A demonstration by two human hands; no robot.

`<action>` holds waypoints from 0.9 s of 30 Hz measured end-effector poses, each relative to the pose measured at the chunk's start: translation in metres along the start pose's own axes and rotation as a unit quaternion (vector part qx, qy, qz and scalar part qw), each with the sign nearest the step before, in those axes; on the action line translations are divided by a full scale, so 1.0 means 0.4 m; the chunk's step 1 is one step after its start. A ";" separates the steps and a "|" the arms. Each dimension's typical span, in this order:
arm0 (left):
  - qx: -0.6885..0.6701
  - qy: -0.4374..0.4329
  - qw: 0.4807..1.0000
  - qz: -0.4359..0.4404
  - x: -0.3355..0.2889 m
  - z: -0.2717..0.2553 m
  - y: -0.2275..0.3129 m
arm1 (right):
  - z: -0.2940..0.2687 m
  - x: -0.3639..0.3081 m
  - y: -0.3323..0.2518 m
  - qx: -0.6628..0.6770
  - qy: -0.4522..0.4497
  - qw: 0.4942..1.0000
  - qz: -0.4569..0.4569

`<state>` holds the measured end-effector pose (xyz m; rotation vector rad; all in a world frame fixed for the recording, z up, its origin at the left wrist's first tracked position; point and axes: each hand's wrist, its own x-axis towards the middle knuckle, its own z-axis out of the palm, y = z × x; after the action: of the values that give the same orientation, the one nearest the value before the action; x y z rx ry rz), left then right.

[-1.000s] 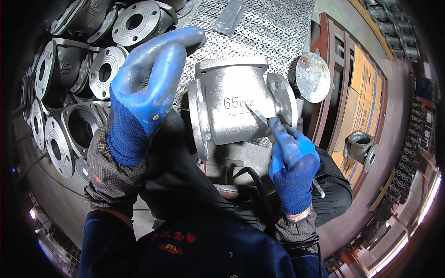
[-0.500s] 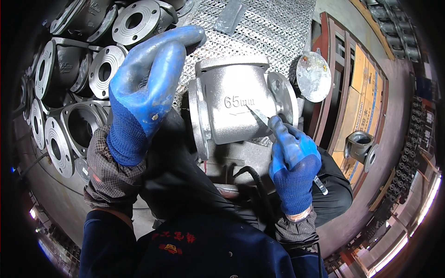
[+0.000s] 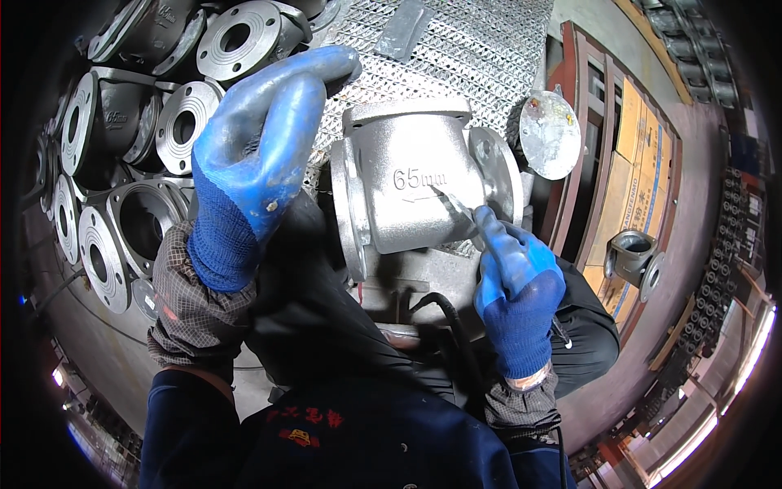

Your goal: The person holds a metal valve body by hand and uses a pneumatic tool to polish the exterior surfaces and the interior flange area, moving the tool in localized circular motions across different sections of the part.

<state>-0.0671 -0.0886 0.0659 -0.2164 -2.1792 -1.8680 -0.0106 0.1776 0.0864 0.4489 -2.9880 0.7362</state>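
A grey cast-metal valve body (image 3: 415,175) with round flanges and raised lettering sits in front of me. My right hand (image 3: 517,257), in a blue coated glove, is closed around a narrow flat metal scraper (image 3: 461,207). Its tip lies against the casting just below the lettering, and its back end shows under the wrist. To the left of the casting, my left hand (image 3: 273,134) is raised in a matching glove. Its fingers stretch forward and the thumb points up close to them. Nothing shows in that hand, and its fingertips appear apart from the casting.
Similar flanged castings (image 3: 102,253) are stacked at the left. Behind the valve body lies a patterned metal surface (image 3: 464,69) with a flat grey block (image 3: 405,30). To the right are a smeared oval plate (image 3: 551,134), a red frame (image 3: 574,122), cartons (image 3: 631,191) and another casting (image 3: 634,254).
My right hand and the scraper have shifted slightly, and the scraper's tip has slid a little left along the casting. My left hand has stayed in place.
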 end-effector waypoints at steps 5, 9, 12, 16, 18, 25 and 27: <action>0.026 -0.004 1.000 -0.011 0.003 -0.004 -0.003 | 0.009 0.004 0.002 -0.010 -0.002 1.000 -0.015; 0.042 0.000 0.998 -0.037 -0.020 -0.026 -0.023 | 0.002 0.008 -0.006 -0.018 -0.023 1.000 -0.006; 0.044 -0.010 0.999 -0.022 -0.008 -0.019 -0.014 | 0.003 0.009 -0.007 -0.021 -0.026 0.999 -0.010; 0.037 -0.012 0.999 -0.022 0.003 -0.007 0.001 | 0.003 0.009 -0.006 -0.022 -0.029 0.999 -0.005; 0.028 -0.017 0.999 0.003 -0.011 -0.018 -0.016 | 0.003 0.007 -0.005 -0.025 -0.027 0.999 -0.006; -0.002 -0.019 1.000 0.024 0.003 -0.013 -0.017 | -0.006 0.010 -0.012 -0.023 -0.027 0.999 -0.010; -0.004 -0.020 0.999 0.029 0.001 -0.009 -0.014 | -0.006 0.010 -0.012 -0.025 -0.027 0.999 -0.007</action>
<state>-0.0688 -0.0930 0.0612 -0.3176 -2.1688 -1.8563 -0.0131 0.1738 0.0911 0.4945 -3.0431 0.6560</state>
